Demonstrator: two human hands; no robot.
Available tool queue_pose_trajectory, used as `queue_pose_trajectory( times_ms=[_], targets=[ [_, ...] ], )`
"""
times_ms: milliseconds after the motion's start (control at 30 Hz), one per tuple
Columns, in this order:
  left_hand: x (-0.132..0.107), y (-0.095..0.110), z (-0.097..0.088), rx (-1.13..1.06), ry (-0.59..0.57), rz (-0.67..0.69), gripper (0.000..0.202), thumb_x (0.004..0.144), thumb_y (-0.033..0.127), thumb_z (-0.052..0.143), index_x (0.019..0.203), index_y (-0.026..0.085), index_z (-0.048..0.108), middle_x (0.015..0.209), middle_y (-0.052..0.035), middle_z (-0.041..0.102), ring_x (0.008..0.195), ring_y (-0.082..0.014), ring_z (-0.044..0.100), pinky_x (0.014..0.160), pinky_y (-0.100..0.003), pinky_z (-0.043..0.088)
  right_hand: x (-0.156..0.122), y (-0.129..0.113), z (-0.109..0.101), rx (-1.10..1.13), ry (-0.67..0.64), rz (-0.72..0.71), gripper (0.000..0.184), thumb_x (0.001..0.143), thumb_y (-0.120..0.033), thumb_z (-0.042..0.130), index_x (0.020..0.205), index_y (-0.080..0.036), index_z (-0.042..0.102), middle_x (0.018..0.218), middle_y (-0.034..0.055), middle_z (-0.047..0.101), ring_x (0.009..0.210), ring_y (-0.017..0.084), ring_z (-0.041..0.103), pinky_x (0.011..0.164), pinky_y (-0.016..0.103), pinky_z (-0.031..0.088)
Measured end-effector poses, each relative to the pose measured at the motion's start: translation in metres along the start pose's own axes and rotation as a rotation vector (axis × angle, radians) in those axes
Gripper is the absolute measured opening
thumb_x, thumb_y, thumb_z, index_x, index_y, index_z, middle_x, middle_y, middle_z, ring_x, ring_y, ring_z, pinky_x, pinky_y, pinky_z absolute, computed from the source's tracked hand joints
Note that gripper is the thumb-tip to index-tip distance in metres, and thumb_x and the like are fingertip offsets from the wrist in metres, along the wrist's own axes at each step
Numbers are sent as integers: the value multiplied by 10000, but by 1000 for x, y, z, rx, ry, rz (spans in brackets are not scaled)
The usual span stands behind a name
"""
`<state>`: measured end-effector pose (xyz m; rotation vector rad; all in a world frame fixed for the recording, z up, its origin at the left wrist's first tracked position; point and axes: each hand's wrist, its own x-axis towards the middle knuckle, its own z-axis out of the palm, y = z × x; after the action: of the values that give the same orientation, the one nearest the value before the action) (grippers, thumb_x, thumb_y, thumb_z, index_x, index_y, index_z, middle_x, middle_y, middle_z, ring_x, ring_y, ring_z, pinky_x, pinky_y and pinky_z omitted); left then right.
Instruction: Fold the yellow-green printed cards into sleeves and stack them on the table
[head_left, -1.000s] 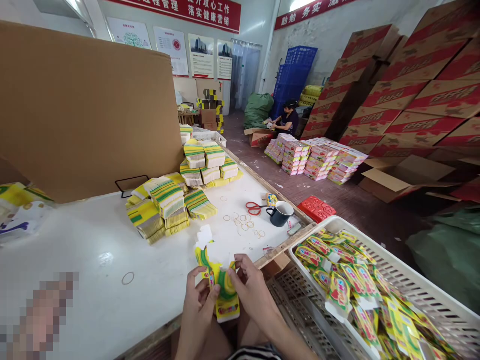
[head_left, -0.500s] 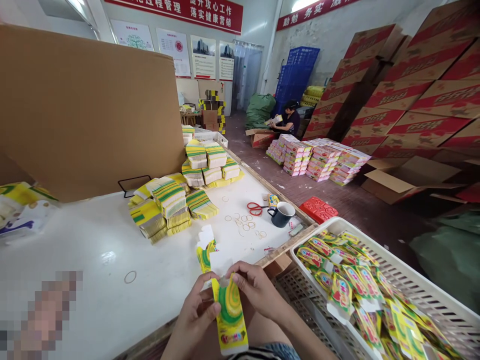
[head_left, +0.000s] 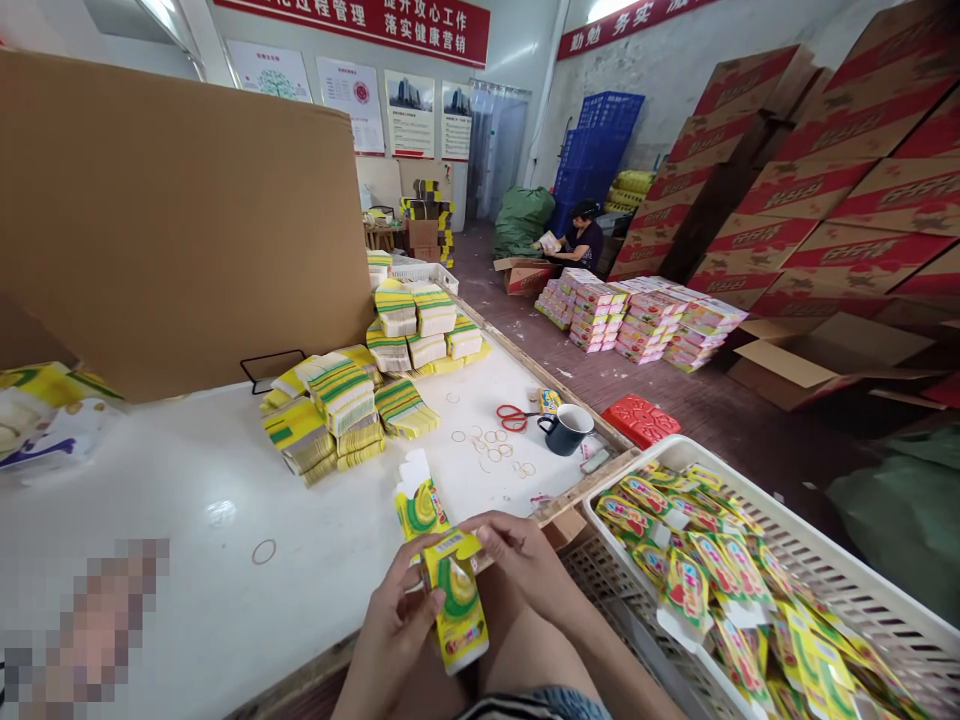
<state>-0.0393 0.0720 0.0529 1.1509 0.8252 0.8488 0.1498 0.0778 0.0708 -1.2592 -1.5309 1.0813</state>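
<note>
A tall stack of boxes (head_left: 750,235) stands between two and three o'clock, taking directions from the centre of the view. The white table (head_left: 172,470) spreads widely around eight o'clock, and a big cardboard sheet (head_left: 180,230) rises at its back between nine and ten. The slatted basket (head_left: 847,570) at four o'clock is heaped with yellow-green packs. Piles of flat cards (head_left: 341,405) stand on the table between eight and nine. At six o'clock both hands are closed round one small box (head_left: 461,615), held over the lap just off the table's near edge, tilted with its bottom end leaning toward five. The left hand (head_left: 401,600) grips its left side, thumb pressed on the printed front and fingers curled behind, mostly hidden. The right hand (head_left: 521,555) pinches the top end between thumb and fingers, where a flap with a barcode is bent over; how firmly it squeezes I cannot tell. Just beyond the left fingertips, between six and seven, lies another carton (head_left: 420,505) with its white flap out; whether the fingers touch it is unclear. A dark mug (head_left: 562,435) sits at four, red-handled scissors (head_left: 514,418) at five, and rubber bands (head_left: 491,448) lie scattered between five and six.
</note>
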Motion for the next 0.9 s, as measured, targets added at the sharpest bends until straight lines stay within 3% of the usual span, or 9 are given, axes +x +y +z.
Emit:
queue_pose_trajectory(
  times_ms=[100, 233, 333, 500, 700, 800, 900],
  targets=[
    [0, -5, 2, 35, -30, 17, 431, 853, 334, 557, 1272, 265, 483, 1235, -95, 632, 1105, -269, 600, 910, -357, 489, -1, 1, 0, -123, -136, 133, 325, 795, -275, 611, 1116, -239, 582, 596, -67, 525, 555, 114, 496, 532, 199, 365],
    [-2, -6, 4, 66, -20, 28, 458, 861, 317, 544, 1304, 279, 434, 1334, -91, 561, 1218, -259, 515, 1028, -378, 404, -1, 0, 7, -348, -100, 150, 342, 745, -162, 580, 1072, -262, 556, 591, -75, 501, 580, 119, 493, 537, 188, 318],
    [-3, -4, 2, 67, -16, 17, 474, 869, 316, 528, 1325, 266, 410, 1345, -108, 550, 1224, -266, 512, 1023, -389, 410, 0, -1, 12, -437, -73, 132, 360, 739, -139, 543, 1081, -252, 529, 577, -77, 460, 580, 131, 496, 551, 201, 304],
    [-3, -1, 4, 12, -23, 10, 476, 862, 300, 539, 1320, 273, 410, 1335, -109, 562, 1199, -264, 538, 1004, -392, 430, -1, -1, 17, -403, -117, 134, 425, 705, -163, 571, 1109, -257, 479, 588, -80, 471, 565, 141, 506, 531, 199, 300],
    [-1, -1, 4, -16, 51, -2, 466, 819, 296, 603, 1268, 268, 480, 1305, -107, 588, 1148, -275, 579, 939, -369, 480, -1, 2, 21, -435, -3, 143, 399, 716, -129, 551, 1098, -229, 500, 583, -71, 501, 568, 147, 516, 581, 218, 348],
    [5, 0, 6, -81, 56, -35, 481, 792, 292, 639, 1238, 238, 467, 1178, -120, 664, 1039, -283, 641, 831, -364, 525, -5, 5, 16, -335, 7, 61, 345, 790, -169, 528, 1125, -254, 546, 739, -27, 602, 601, 132, 531, 594, 219, 389],
    [15, -3, 20, -191, 38, -53, 499, 761, 280, 672, 1200, 226, 443, 1036, -109, 715, 959, -279, 669, 772, -363, 535, -10, 9, 9, -207, 90, 48, 273, 854, -244, 495, 1115, -242, 575, 897, 17, 641, 648, 130, 555, 609, 229, 425]
  ],
)
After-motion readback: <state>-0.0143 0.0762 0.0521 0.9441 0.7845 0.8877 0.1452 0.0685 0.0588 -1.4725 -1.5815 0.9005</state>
